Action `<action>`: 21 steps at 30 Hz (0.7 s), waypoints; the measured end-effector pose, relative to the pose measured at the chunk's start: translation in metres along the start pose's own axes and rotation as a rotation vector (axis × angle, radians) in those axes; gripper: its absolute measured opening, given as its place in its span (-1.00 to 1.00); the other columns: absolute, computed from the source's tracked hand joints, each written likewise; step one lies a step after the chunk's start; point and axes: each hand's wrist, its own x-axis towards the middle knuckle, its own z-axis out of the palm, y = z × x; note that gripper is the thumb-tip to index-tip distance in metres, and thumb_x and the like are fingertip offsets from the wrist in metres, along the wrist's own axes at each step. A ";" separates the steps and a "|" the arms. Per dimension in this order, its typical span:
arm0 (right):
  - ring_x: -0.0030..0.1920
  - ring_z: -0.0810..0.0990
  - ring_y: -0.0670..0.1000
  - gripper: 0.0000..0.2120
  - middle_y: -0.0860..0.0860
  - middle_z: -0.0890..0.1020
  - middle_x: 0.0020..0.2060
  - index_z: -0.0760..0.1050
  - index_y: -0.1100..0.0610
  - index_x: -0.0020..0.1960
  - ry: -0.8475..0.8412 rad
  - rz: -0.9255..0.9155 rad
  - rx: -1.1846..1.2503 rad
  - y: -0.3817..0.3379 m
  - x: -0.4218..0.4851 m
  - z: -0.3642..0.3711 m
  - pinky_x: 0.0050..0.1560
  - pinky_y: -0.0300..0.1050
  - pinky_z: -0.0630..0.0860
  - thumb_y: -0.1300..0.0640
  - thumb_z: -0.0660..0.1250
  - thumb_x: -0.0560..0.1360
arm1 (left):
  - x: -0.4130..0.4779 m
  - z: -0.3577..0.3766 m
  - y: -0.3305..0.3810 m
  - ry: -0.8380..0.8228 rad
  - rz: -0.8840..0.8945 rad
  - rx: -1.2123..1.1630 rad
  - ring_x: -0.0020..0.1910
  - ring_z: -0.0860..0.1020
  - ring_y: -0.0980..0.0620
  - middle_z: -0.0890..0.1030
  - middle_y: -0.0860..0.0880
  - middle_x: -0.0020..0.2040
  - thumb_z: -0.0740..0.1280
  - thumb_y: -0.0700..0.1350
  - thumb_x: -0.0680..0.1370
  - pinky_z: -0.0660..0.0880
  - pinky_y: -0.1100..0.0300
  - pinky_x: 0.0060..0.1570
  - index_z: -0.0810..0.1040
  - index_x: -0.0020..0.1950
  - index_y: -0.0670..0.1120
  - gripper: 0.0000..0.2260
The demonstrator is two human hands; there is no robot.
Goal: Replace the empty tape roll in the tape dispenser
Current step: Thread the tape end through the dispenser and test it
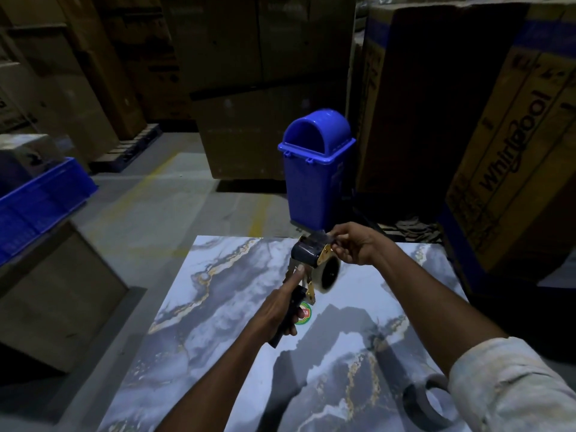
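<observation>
A hand-held tape dispenser (307,255) with a dark body and gold-coloured metal plates is held above a marble-patterned table (237,353). My left hand (280,310) grips its black handle, with the index finger stretched up along the frame. A roll of clear tape (329,273) sits on the dispenser's right side. My right hand (353,243) pinches something at the dispenser's top front end; whether that is the tape's end, I cannot tell. An empty grey tape core (424,400) lies on the table at the lower right, partly behind my right sleeve.
A blue swing-lid bin (316,169) stands on the floor just beyond the table's far edge. Tall cardboard boxes (486,126) crowd the right and back. A blue crate (37,201) rests on a box at the left. A round green sticker (304,313) lies on the table.
</observation>
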 end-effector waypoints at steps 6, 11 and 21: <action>-0.60 0.47 -0.13 -0.76 0.00 0.55 -0.54 0.55 0.19 -0.33 -0.011 0.030 0.061 0.006 -0.007 0.004 -0.61 -0.37 0.43 0.19 0.39 0.51 | 0.002 -0.010 0.006 -0.108 -0.066 0.020 -0.47 0.35 -0.03 0.45 -0.16 -0.30 0.23 0.63 0.31 0.34 0.17 -0.43 0.48 -0.05 -0.16 -0.18; -0.57 0.41 -0.10 -0.84 0.02 0.56 -0.48 0.52 0.16 -0.20 0.279 -0.348 0.212 0.026 -0.009 0.017 -0.59 -0.33 0.33 0.20 0.33 0.56 | 0.010 -0.013 0.012 -0.148 -0.106 -0.073 -0.49 0.37 -0.09 0.45 -0.20 -0.34 0.23 0.64 0.28 0.32 0.17 -0.43 0.56 -0.06 -0.19 -0.13; -0.29 0.55 0.04 -0.44 0.06 0.57 -0.36 0.56 0.09 -0.22 0.114 -0.227 -0.013 0.165 -0.075 0.063 -0.13 -0.06 0.49 -0.40 0.20 0.53 | 0.006 0.008 0.019 -0.201 -0.095 -0.253 -0.50 0.50 -0.13 0.54 -0.24 -0.36 0.07 0.60 0.42 0.48 0.18 -0.50 0.64 -0.19 -0.28 -0.08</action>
